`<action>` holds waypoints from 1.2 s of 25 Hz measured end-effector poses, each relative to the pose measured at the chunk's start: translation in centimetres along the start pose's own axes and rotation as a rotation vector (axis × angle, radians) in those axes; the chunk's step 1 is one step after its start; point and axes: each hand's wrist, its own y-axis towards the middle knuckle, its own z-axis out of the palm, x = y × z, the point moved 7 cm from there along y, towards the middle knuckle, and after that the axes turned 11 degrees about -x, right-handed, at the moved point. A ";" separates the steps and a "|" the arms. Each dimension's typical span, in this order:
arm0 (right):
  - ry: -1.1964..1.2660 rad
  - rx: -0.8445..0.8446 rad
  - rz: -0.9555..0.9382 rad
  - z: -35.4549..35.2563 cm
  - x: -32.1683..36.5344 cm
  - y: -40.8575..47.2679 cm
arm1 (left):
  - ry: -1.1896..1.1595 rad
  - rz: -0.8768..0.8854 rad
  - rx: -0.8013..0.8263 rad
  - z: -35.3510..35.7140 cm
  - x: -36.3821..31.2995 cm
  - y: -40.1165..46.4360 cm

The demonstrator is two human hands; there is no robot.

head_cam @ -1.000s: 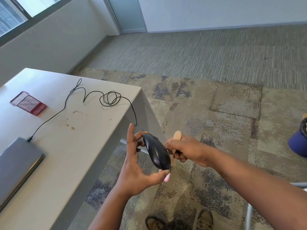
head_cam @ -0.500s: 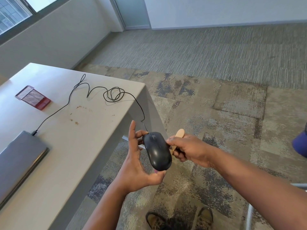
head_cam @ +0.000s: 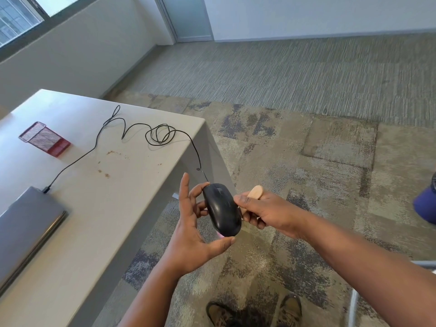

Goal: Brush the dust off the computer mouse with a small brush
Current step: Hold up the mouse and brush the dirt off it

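views: one, on the person's head | faces: forward and down | near: both hands, low in the middle | left: table (head_cam: 99, 208) with its far right corner | far: carpet floor (head_cam: 295, 74), wall | bottom edge: shoes (head_cam: 290, 308)

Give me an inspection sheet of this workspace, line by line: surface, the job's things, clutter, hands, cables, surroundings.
Surface: grey desk, brown crumbs near its middle.
Job's things: black mouse held in the air off the desk's corner; brush, only its wooden handle end shows, bristles hidden behind the mouse.
Clutter: closed laptop at the near left edge; red mesh holder lying on its side.
Hands: left hand holds the mouse between thumb and fingers; right hand grips the brush.
Cables: mouse cable loops on the desk and runs to the laptop.
Surroundings: patterned carpet, blue object at right edge, shoes below.
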 end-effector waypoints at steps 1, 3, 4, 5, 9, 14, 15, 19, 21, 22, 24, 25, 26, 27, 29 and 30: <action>-0.003 -0.001 -0.007 0.0 0.0 0.0 | -0.017 -0.007 0.005 0.0 0.0 0.0; 0.003 -0.006 -0.016 -0.1 0.0 0.2 | -0.053 -0.020 0.023 0.1 0.2 0.0; 0.007 -0.011 -0.015 -0.1 0.0 0.3 | -0.071 -0.026 0.033 0.2 0.2 0.0; 0.009 -0.015 -0.014 -0.1 -0.1 0.3 | -0.085 -0.032 0.042 0.3 0.3 -0.1; 0.020 -0.005 -0.011 0.0 -0.1 0.4 | -0.129 -0.050 0.050 0.5 0.3 -0.2; -0.037 -0.206 -0.094 -1.6 1.1 0.8 | -0.171 -0.074 0.033 0.4 0.3 -0.2; -0.024 -0.307 -0.135 -2.5 1.6 0.9 | -0.172 -0.077 0.033 0.4 0.4 -0.2; 0.300 -0.505 -0.313 -5.9 4.4 0.6 | -0.163 -0.081 0.042 0.1 0.8 -0.3; 0.555 -0.363 -0.308 -5.7 5.5 0.9 | -0.157 -0.083 0.049 0.1 0.8 -0.3; 0.621 -0.279 -0.282 -5.2 5.9 1.1 | -0.155 -0.083 0.053 0.1 0.8 -0.3; 0.582 -0.161 -0.252 -4.1 6.3 1.4 | -0.152 -0.081 0.060 0.2 0.7 -0.3; 0.526 -0.123 -0.253 -3.6 6.5 1.6 | -0.154 -0.083 0.065 0.2 0.6 -0.3; 0.472 -0.094 -0.257 -3.1 6.5 1.8 | -0.157 -0.087 0.069 0.2 0.6 -0.2; 0.421 -0.071 -0.265 -2.8 6.6 1.9 | -0.164 -0.092 0.068 0.2 0.7 -0.2; 0.326 -0.039 -0.282 -2.7 6.7 2.1 | -0.182 -0.101 0.063 0.0 0.7 -0.1; 0.282 -0.027 -0.292 -2.8 6.9 2.2 | -0.186 -0.103 0.061 0.0 0.8 -0.1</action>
